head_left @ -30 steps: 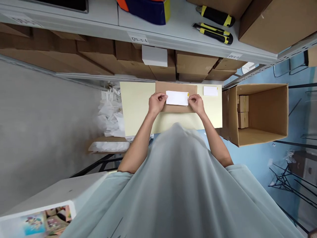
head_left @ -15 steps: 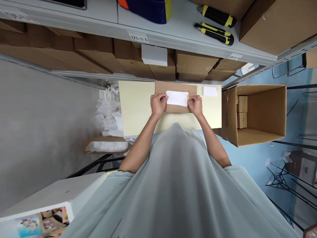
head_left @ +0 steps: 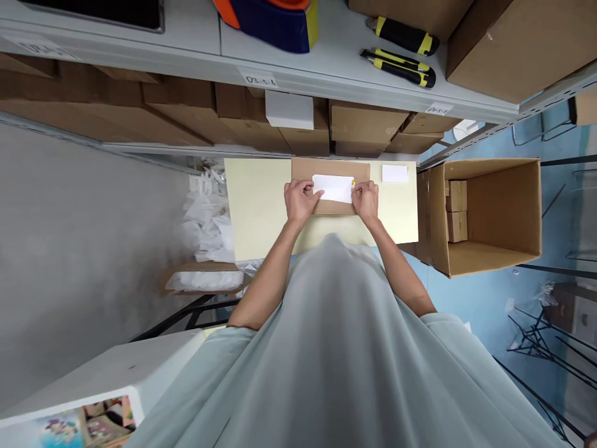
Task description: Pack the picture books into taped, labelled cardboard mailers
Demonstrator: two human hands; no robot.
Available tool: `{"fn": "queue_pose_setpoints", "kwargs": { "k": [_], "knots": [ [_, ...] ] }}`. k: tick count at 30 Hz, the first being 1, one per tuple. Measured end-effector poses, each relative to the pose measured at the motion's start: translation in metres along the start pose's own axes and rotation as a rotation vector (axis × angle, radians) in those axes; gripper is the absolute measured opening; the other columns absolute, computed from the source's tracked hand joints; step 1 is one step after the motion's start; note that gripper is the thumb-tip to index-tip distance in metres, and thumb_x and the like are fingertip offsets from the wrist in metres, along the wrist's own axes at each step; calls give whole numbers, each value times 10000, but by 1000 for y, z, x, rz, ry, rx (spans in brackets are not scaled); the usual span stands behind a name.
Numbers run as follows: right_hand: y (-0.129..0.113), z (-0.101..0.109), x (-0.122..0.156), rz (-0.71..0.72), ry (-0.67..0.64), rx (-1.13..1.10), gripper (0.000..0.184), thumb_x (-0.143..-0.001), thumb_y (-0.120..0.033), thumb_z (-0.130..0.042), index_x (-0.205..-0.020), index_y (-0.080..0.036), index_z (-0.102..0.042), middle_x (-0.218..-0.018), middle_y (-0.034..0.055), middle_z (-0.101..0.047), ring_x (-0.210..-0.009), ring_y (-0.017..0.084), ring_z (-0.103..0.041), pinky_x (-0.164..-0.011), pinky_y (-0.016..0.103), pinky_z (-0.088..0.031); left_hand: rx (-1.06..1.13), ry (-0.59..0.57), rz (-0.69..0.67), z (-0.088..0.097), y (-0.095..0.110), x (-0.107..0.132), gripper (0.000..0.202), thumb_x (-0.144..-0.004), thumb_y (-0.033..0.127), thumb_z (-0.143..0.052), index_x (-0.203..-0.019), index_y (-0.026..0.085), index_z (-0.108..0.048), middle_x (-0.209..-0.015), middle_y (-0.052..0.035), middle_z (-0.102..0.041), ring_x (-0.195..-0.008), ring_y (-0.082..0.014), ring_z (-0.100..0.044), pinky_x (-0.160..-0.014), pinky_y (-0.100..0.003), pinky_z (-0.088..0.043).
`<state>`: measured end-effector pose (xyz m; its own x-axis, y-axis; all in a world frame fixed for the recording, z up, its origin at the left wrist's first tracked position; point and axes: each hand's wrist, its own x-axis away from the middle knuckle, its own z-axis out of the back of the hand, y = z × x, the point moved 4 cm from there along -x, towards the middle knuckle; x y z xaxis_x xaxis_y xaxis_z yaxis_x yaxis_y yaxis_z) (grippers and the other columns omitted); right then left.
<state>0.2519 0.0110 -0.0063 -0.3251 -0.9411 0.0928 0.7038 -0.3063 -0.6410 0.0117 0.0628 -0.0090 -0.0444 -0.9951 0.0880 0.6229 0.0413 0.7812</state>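
A white label [head_left: 333, 188] with a small yellow mark at its right end lies on or just over a flat brown cardboard box [head_left: 331, 165]. My left hand [head_left: 299, 200] pinches the label's left end, with its thumb reaching onto the lower left corner. At the opposite end, the fingertips of my right hand [head_left: 366, 200] are closed on the edge beside the yellow mark. A second white label [head_left: 395, 173] rests to the right on the pale yellow tabletop [head_left: 261, 208]. Whether the held label touches the box all along cannot be made out.
Right of the table stands an open carton [head_left: 494, 211] with small boxes inside. White plastic bags [head_left: 209, 218] are heaped at the left. Above the far edge, a shelf [head_left: 280, 65] bears utility knives [head_left: 401, 65] and a blue tape dispenser [head_left: 275, 28].
My left thumb has slid right, onto the label's lower left part. My right hand stays at the right end. The whole view has shifted slightly.
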Motion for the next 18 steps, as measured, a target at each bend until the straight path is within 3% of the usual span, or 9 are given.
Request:
{"fn": "queue_pose_setpoints", "kwargs": {
  "k": [4, 7, 10, 14, 18],
  "knots": [
    [-5, 0, -2, -46, 3, 38, 170, -1081, -338, -594, -1068, -198, -688, -1174, 167, -668, -1158, 345, -562, -1153, 533, -465, -47, 10, 43, -3, 3, -2, 446, -816, 387, -917, -1175, 224, -708, -1039, -110, -701, -1141, -366, -617, -1125, -530, -470],
    [-21, -3, 4, -7, -23, 101, 304, -1121, -314, -469, -1243, -143, -688, -1320, 225, -669, -1275, 378, -557, -1184, 575, -442, -59, 34, 84, -5, 11, -4, 508, -940, 420, -783, -1354, 166, -634, -1085, -154, -732, -1210, -395, -628, -1146, -552, -453],
    [-45, -18, 15, 178, -131, 160, 493, -1142, -304, -354, -1526, -108, -594, -1627, 227, -547, -1547, 363, -436, -1308, 567, -341, -97, -85, -91, -16, 32, 1, 467, -1089, 413, -492, -1433, 136, -643, -1371, -222, -717, -1387, -382, -595, -1246, -550, -385],
    [-57, -38, 23, 290, -268, 263, 645, -1148, -301, -236, -1752, -96, -336, -1840, 122, -314, -1739, 245, -184, -1425, 464, -135, -187, -397, -371, -34, 47, 20, 672, -1126, 431, -280, -1702, 121, -434, -1794, -155, -402, -1699, -303, -300, -1396, -496, -186],
    [-44, -33, 20, 278, -285, 308, 698, -1159, -388, -262, -1773, -57, -271, -1867, 137, -209, -1754, 273, -145, -1434, 491, -81, -346, -467, -354, -27, 27, 24, 812, -1113, 550, -306, -1776, 84, -258, -1857, -163, -211, -1746, -320, -160, -1418, -534, -33]
  ]
}}
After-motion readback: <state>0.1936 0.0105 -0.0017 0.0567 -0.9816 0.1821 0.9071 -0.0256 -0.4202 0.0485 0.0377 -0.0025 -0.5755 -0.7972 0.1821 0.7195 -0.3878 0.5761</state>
